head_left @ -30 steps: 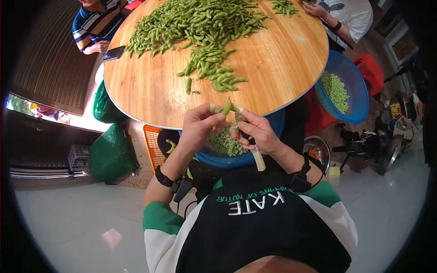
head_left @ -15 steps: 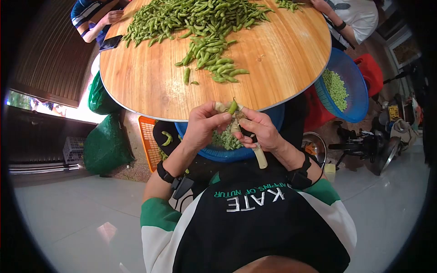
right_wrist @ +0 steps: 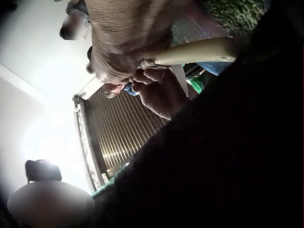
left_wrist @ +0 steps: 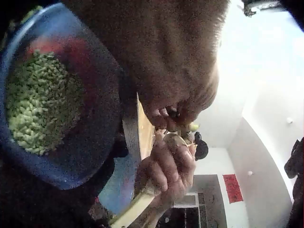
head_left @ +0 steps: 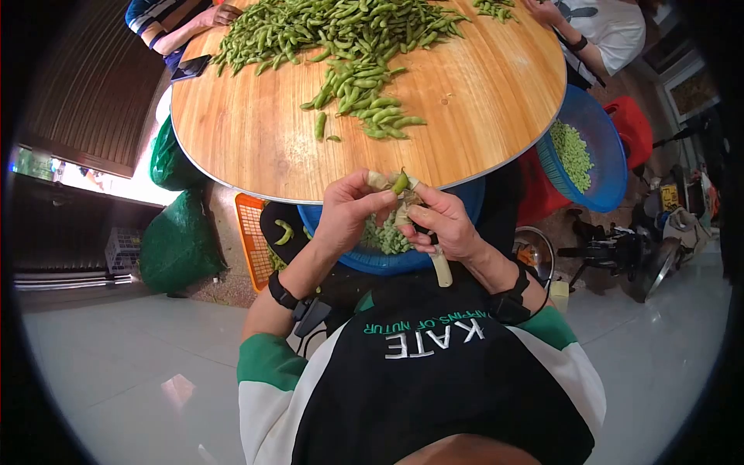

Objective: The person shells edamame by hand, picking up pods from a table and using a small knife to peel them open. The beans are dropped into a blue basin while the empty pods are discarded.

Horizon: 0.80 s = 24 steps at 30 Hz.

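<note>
My left hand (head_left: 370,198) pinches a green edamame pod (head_left: 400,184) at the near edge of the round wooden table (head_left: 256,147). My right hand (head_left: 422,221) grips a small knife by its cream handle (head_left: 440,268) and meets the pod from the right. Both hands hover over a blue basin (head_left: 457,213) of shelled green beans (head_left: 385,237). In the left wrist view, the basin (left_wrist: 95,142) and beans (left_wrist: 38,99) lie left of the knife handle (left_wrist: 135,209). The right wrist view shows the handle (right_wrist: 199,52) and blade (right_wrist: 180,78) under my fingers (right_wrist: 118,66).
A large pile of pods (head_left: 341,31) covers the far table. Another blue basket (head_left: 601,124) with shelled beans (head_left: 572,153) sits at the right. An orange crate (head_left: 252,240) and green bags (head_left: 178,244) stand underneath at left. Two other people (head_left: 174,19) sit opposite, beside a phone (head_left: 191,70).
My hands keep the same hold on pod and knife, with the pod turned slightly between the fingertips. The person at far left has moved a hand along the table edge.
</note>
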{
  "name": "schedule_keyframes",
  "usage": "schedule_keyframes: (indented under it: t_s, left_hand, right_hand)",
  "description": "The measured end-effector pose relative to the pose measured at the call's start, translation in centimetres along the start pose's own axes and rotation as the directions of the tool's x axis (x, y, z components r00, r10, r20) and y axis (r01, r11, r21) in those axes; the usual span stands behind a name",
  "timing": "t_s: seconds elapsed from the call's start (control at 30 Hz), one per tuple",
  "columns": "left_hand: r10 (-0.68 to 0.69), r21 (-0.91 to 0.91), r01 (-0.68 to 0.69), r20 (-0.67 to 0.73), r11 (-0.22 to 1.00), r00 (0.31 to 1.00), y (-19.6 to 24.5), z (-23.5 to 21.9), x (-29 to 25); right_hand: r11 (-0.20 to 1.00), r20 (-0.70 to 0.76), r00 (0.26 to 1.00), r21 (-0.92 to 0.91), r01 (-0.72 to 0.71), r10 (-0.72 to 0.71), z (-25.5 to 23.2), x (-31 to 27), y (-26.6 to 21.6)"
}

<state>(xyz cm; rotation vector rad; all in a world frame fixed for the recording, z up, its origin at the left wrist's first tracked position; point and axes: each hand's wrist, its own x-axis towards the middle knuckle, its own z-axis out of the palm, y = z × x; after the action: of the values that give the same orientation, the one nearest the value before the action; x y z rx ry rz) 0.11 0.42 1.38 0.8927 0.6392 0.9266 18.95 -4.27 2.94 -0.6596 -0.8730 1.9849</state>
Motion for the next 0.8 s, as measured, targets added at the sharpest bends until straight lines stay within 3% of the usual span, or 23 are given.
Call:
schedule_keyframes:
  t_s: [0.23, 0.3, 0.33, 0.4, 0.43, 0.5, 0.67, 0.8]
  left_hand:
    - [0.036, -0.015, -0.037, -0.027, 0.999, 0.999, -0.5, 0.2, -0.1]
    - [0.174, 0.16, -0.16, -0.073, 0.974, 0.982, -1.0, 0.1, -0.1]
    - [0.172, 0.158, -0.159, -0.075, 0.975, 0.982, -1.0, 0.0, 0.0]
    - [0.029, -0.024, -0.029, 0.006, 0.999, 1.0, -0.9, -0.4, 0.0]
    - [0.032, -0.022, -0.032, 0.004, 0.999, 0.999, -0.8, -0.4, 0.0]
    - [-0.116, -0.255, 0.144, 0.12, 0.956, 0.986, -0.6, -0.3, 0.0]
    - [-0.196, -0.363, 0.244, 0.165, 0.899, 0.967, -1.1, 0.2, -0.4]
    - [-0.279, -0.399, 0.353, 0.232, 0.846, 0.932, -1.6, 0.0, -0.6]
  right_hand:
    - [0.998, -0.068, 0.998, -0.054, -0.013, 0.009, 0.2, 0.0, 0.2]
    - [0.998, -0.107, 0.994, -0.055, -0.006, 0.0, 0.2, 0.2, 0.4]
    - [0.999, -0.099, 0.995, -0.047, 0.01, -0.015, 0.0, 0.3, 0.5]
    - [0.999, -0.093, 0.995, -0.038, 0.02, -0.023, -0.2, 0.1, 0.6]
    - [1.0, -0.067, 0.998, -0.007, 0.003, -0.003, -0.3, 0.1, 0.4]
    - [1.0, -0.042, 0.999, 0.022, -0.016, 0.017, -0.6, 0.0, 0.1]
    - [0.953, 0.146, 0.987, 0.284, -0.105, 0.065, -2.1, -0.4, 0.7]
    - [0.924, 0.177, 0.981, 0.357, -0.139, 0.08, -2.6, -0.6, 1.2]
